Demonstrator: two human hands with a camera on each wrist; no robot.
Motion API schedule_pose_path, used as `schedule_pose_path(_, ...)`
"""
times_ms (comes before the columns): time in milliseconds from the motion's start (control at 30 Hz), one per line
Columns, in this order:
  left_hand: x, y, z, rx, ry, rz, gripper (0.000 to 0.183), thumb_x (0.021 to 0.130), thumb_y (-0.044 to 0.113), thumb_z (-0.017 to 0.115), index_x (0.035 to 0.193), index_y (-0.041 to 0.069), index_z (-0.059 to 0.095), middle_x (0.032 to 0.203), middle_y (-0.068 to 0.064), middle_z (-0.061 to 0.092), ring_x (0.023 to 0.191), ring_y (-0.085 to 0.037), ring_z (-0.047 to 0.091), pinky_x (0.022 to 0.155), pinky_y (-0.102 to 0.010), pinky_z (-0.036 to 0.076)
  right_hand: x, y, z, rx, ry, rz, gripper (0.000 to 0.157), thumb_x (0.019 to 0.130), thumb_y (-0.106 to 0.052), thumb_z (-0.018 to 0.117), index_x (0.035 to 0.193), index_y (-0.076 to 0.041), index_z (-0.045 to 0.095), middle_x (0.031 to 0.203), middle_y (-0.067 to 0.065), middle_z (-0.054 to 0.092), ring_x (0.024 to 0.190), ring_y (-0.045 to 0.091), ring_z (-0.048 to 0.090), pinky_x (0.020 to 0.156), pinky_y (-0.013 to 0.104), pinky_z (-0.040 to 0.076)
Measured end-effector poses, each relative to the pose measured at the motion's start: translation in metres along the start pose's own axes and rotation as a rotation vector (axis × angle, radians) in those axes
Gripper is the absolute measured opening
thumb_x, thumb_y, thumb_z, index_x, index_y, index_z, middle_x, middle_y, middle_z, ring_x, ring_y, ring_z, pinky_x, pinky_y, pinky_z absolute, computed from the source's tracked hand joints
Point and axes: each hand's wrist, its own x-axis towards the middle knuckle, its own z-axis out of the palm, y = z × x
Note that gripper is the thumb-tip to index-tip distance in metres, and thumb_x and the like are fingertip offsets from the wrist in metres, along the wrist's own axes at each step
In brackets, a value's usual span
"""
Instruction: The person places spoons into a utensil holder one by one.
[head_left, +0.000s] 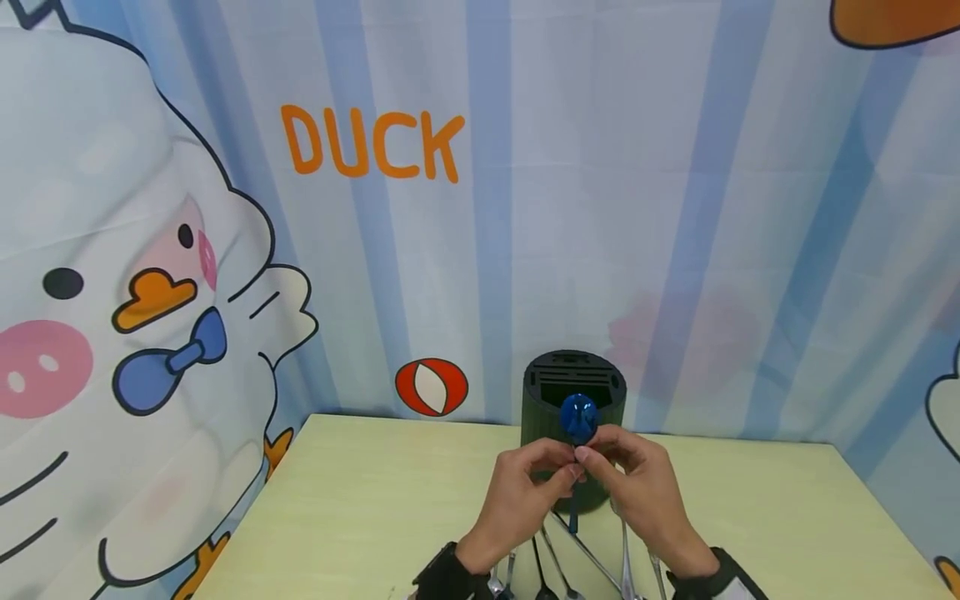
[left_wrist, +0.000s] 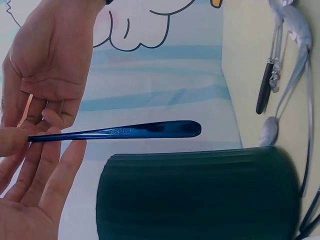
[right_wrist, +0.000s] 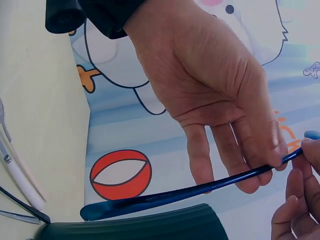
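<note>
A shiny blue spoon [head_left: 579, 417] is held upright, bowl on top and handle hanging down, in front of a dark green ribbed cutlery holder [head_left: 534, 408]. My left hand [head_left: 522, 493] pinches its stem between thumb and fingers. Just below the bowl, my right hand [head_left: 643, 483] pinches the same stem. In the left wrist view the spoon's flat handle [left_wrist: 165, 129] sticks out past the fingers, apart from the holder [left_wrist: 200, 195]. From the right wrist, the left hand [right_wrist: 210, 75] shows its palm side, and the handle [right_wrist: 165, 198] crosses below its fingertips.
Several pieces of cutlery lie on the pale yellow table [head_left: 390, 492] below the hands, among them a dark spoon [head_left: 546, 590] and a silver utensil [head_left: 626, 558]. The holder's top has slots and a wider opening. A duck-print curtain [head_left: 570, 208] hangs behind the table.
</note>
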Motion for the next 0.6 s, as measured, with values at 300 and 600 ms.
schedule_pose_path(300, 0.024, 0.015, -0.003, 0.051, -0.018, 0.066, 0.011, 0.093, 0.009, 0.055, 0.101, 0.005, 0.062, 0.086, -0.017, 0.063, 0.078, -0.023, 0.063, 0.061, -0.034, 0.057, 0.021, -0.010, -0.013, 0.032, -0.022, -0.003, 0.004, 0.089, -0.009, 0.061, 0.091, -0.011, 0.063, 0.085, 0.002, 0.062, 0.084, 0.018, 0.060, 0.080, 0.031, 0.050)
schedule_pose_path(600, 0.045, 0.032, -0.009, 0.097, -0.021, 0.133, 0.010, 0.091, 0.003, 0.056, 0.099, 0.000, 0.061, 0.084, -0.017, 0.062, 0.074, -0.014, 0.061, 0.060, -0.033, 0.057, 0.043, -0.015, -0.021, 0.084, -0.035, -0.080, 0.006, 0.089, -0.009, 0.060, 0.096, -0.008, 0.061, 0.090, 0.008, 0.059, 0.091, 0.021, 0.056, 0.081, 0.027, 0.050)
